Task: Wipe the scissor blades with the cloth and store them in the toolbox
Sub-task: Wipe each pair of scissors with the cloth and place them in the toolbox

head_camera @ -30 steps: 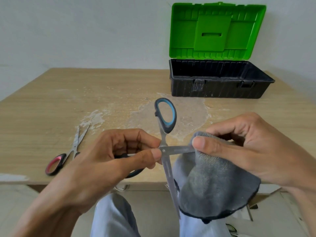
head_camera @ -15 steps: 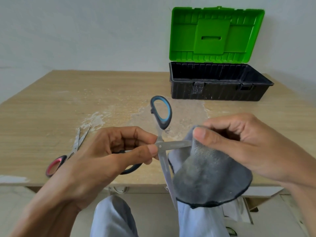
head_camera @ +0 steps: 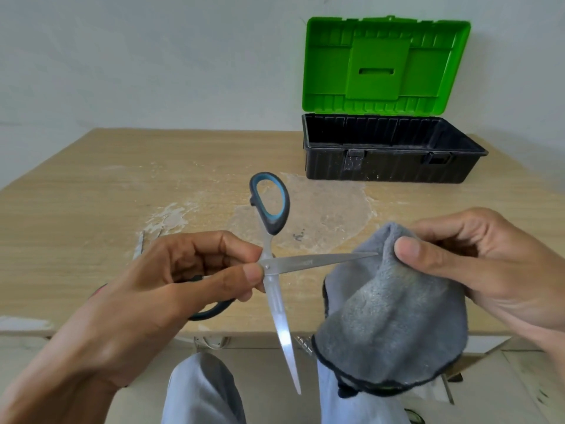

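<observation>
While left fingers pinch open scissors, right fingers bunching cloth

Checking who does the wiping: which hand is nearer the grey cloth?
Right. The right hand pinches the grey cloth; the left hand holds the open scissors beside it.

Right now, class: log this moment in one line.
left hand: holds open scissors | right hand: cloth at blade tip | toolbox: open
</observation>
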Motion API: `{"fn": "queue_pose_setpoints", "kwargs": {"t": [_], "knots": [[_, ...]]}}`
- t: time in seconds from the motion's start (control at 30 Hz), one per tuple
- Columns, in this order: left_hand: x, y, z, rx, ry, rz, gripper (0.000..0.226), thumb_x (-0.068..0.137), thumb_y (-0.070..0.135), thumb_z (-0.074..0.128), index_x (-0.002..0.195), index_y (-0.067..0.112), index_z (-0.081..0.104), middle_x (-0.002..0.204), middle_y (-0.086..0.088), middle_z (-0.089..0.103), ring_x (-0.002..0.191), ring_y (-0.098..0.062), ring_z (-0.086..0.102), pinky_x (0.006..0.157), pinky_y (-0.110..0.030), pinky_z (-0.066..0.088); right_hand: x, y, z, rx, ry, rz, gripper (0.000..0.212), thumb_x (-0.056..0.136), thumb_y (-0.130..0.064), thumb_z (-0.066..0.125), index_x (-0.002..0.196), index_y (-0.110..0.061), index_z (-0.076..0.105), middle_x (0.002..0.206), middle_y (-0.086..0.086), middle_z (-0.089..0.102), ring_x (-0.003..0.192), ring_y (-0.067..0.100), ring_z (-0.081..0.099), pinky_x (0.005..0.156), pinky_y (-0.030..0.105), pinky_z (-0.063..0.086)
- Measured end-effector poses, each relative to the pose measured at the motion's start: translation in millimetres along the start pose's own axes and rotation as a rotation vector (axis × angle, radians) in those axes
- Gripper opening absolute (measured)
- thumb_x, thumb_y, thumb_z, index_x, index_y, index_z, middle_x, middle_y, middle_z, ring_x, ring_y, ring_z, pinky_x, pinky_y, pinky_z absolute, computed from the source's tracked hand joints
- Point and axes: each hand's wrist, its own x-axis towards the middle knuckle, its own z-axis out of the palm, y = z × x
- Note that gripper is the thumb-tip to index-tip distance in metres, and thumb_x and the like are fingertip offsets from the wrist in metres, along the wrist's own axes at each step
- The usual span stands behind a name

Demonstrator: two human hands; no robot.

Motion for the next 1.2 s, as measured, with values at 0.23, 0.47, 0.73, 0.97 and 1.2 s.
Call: {"fn": "queue_pose_setpoints", "kwargs": {"t": [0.23, 0.47, 0.73, 0.97, 1.2], "knots": [[0, 3, 4, 0.081, 0.01, 0.053, 0.037, 0.06, 0.048, 0.078, 0.086, 0.021, 0.078, 0.077, -0.006, 0.075, 0.072, -0.012, 0.069, 0.071, -0.021, 0.05, 2, -11, 11, -0.076, -0.061, -0.042, 0.026, 0.085, -0.04, 0.075, 0.098, -0.02, 0.086, 0.098, 0.009, 0.083, 0.096, 0.029, 0.08, 0.088, 0.038, 0.063], [0, 4, 3, 0.061, -0.021, 0.071, 0.034, 0.06, 0.044, 0.079, 0.083, 0.019, 0.079, 0.077, -0.008, 0.075, 0.07, -0.011, 0.068, 0.066, -0.013, 0.051, 2, -10, 5, -0.082, -0.042, -0.081, 0.031, 0.085, -0.044, 0.077, 0.092, -0.015, 0.086, 0.09, 0.012, 0.082, 0.087, 0.034, 0.078, 0.081, 0.037, 0.063], [-2, 4, -1, 0.074, 0.001, 0.095, 0.034, 0.06, 0.044, 0.078, 0.081, 0.017, 0.079, 0.078, -0.009, 0.075, 0.068, -0.011, 0.068, 0.064, -0.012, 0.05, -5, -5, -4, -0.019, -0.033, -0.043, 0.046, 0.078, -0.053, 0.083, 0.1, -0.013, 0.085, 0.1, 0.015, 0.082, 0.096, 0.033, 0.079, 0.087, 0.031, 0.063], [-1, 7, 9, 0.172, -0.045, 0.119, 0.033, 0.068, 0.048, 0.075, 0.088, 0.022, 0.079, 0.077, -0.008, 0.075, 0.07, -0.013, 0.067, 0.066, -0.02, 0.052, 1, -16, 20, -0.229, -0.107, -0.116, 0.021, 0.089, -0.041, 0.069, 0.081, -0.031, 0.085, 0.07, -0.005, 0.076, 0.065, 0.011, 0.07, 0.061, 0.022, 0.054], [-2, 6, 8, 0.146, -0.044, 0.113, 0.032, 0.067, 0.046, 0.076, 0.087, 0.02, 0.078, 0.076, -0.007, 0.075, 0.07, -0.012, 0.068, 0.066, -0.021, 0.052, 0, -11, 9, -0.12, -0.13, -0.043, 0.026, 0.093, -0.039, 0.071, 0.1, -0.018, 0.085, 0.097, 0.01, 0.083, 0.092, 0.032, 0.079, 0.085, 0.039, 0.064]]}}
